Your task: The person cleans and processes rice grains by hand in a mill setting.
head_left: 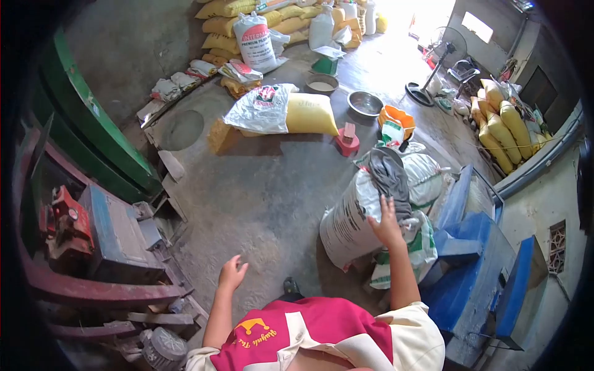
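My right hand, fingers stretched out and spread, overlaps the side of a tall white sack with printed text. A crumpled dark grey cloth lies over the top of that sack, right at my fingertips. Hanging over the bare floor, my left hand has loosely bent fingers, with the thumb apart and nothing in it. White-and-green sacks lean against the tall sack from behind and from the right.
A yellow sack under a white one lies ahead, near a red stool and a metal basin. Blue machinery stands at right, a red engine at left. Filled sacks are stacked behind; a fan stands back right.
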### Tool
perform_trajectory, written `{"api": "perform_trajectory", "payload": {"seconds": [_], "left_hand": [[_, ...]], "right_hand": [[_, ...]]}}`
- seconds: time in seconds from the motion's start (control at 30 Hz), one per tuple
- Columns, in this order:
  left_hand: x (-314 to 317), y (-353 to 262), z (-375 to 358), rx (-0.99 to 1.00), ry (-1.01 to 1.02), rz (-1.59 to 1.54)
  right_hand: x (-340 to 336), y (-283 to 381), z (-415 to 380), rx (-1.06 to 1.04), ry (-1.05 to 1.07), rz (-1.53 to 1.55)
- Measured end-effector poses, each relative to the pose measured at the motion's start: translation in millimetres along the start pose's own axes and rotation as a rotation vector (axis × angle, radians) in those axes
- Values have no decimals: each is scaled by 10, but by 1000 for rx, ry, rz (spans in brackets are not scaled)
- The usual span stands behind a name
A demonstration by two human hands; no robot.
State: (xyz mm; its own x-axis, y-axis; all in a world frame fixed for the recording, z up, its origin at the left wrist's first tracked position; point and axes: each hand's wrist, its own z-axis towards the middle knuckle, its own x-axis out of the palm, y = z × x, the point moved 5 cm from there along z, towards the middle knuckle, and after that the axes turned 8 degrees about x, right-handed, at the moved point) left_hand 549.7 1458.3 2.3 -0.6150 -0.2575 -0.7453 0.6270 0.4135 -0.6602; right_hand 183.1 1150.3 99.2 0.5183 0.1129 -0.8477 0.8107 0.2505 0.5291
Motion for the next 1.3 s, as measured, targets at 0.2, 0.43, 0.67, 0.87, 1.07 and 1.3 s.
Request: {"api": "perform_trajectory", "payload": {"seconds": [0.2, 0.43, 0.67, 0.87, 1.07, 1.3], "left_hand": [[-504, 431, 843, -169, -74, 12], [-143, -164, 2661, 32, 60, -49], [318, -1140, 4565, 240, 297, 93], [172, -1826, 5896, 333, 205, -145], [527, -1487, 7285, 142, 181, -42], [1091, -1749, 9348, 207, 263, 100]], "right_hand": [[153, 607, 543, 104, 225, 146], [352, 19, 1523, 193, 45, 98], [302, -148, 3256, 301, 182, 60], [24, -90, 4569, 246, 150, 102], [44, -447, 5760, 376, 133, 88], [356, -801, 7040, 584, 340, -73]]}}
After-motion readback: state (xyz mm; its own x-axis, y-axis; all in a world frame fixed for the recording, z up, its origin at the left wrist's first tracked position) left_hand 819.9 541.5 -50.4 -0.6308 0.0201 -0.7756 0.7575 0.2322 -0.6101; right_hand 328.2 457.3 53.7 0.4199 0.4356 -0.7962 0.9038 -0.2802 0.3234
